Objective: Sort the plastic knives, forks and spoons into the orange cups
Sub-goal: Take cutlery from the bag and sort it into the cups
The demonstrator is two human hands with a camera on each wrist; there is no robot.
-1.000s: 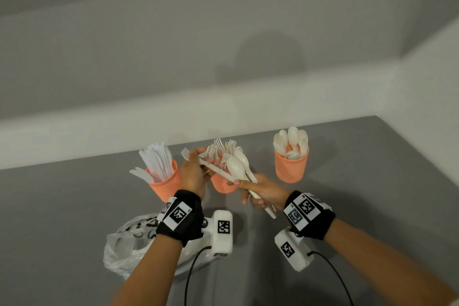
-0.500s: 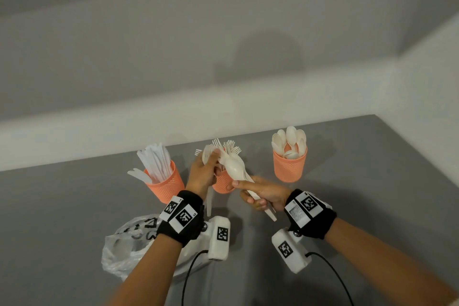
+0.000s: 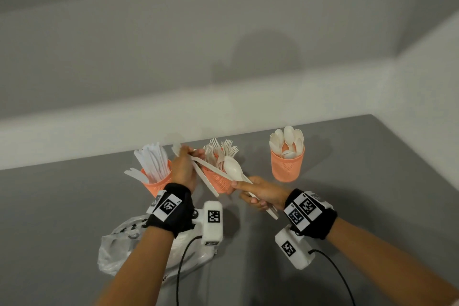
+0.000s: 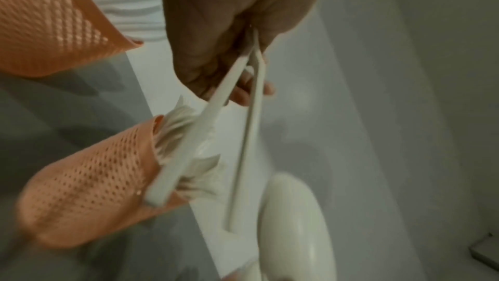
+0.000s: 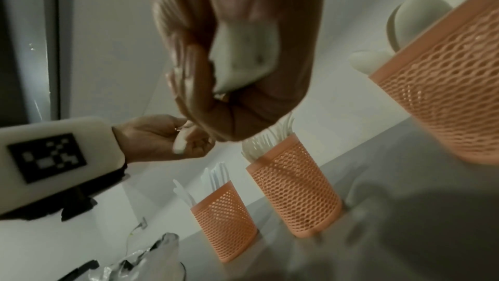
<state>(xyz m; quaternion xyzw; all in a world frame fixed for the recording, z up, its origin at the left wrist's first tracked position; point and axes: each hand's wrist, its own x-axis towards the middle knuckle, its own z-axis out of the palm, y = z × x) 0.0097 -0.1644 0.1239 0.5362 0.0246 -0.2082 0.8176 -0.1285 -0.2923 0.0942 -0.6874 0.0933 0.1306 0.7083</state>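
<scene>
Three orange mesh cups stand in a row: knives fill the left cup [image 3: 156,182], forks the middle cup [image 3: 219,181], spoons the right cup [image 3: 286,166]. My left hand [image 3: 185,164] hovers between the knife and fork cups and pinches two white utensil handles [image 4: 189,147] that slant down to the right. Their heads are blurred behind the fingers. My right hand [image 3: 258,192] grips a small bundle of spoons [image 3: 233,169] in front of the fork cup, bowls pointing up and handles sticking out behind the palm. The longer handle reaches to the spoon bundle.
A crumpled clear plastic bag [image 3: 116,248] lies on the grey table [image 3: 372,206] under my left forearm. The wall runs close behind the cups, and the table's right edge meets a side wall. Cables trail from both wrist cameras.
My left hand has drawn two pieces out of the right hand's bundle and shifted left toward the knife cup. The right hand kept its spoons and moved slightly right.
</scene>
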